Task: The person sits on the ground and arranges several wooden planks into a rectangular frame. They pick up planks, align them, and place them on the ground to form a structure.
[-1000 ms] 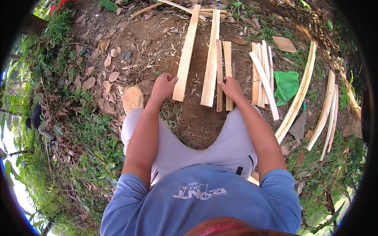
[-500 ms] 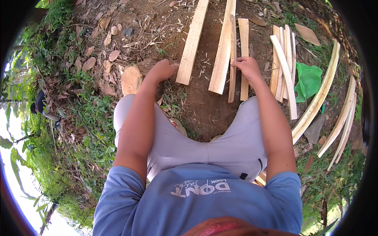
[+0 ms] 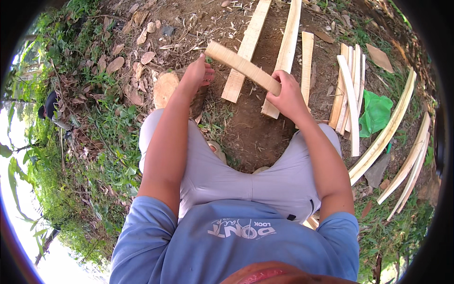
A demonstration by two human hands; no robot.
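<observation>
My right hand [image 3: 286, 94] grips one end of a short flat wooden strip [image 3: 243, 66], thumb below and fingers over it. The strip is raised and tilted, its other end pointing up and left. My left hand [image 3: 197, 73] is beside that far end, fingers apart, the thumb close to the wood; whether it touches I cannot tell. Behind the held strip lie a long pale board [image 3: 255, 31] and a second long board [image 3: 289, 40], both on the soil. A shorter board [image 3: 307, 61] lies just past my right hand.
A cut log [image 3: 166, 89] lies by my left knee. To the right are several narrow strips [image 3: 350, 104], a green plastic bag [image 3: 376, 113], a long curved strip [image 3: 390, 125] and more curved strips [image 3: 407, 158]. At far left a person [image 3: 51, 106] is partly visible among plants.
My right hand has lifted the narrow strip off the boards and turned it from upright to slanting leftward. My left hand has risen slightly and spread its fingers. The view has shifted a little.
</observation>
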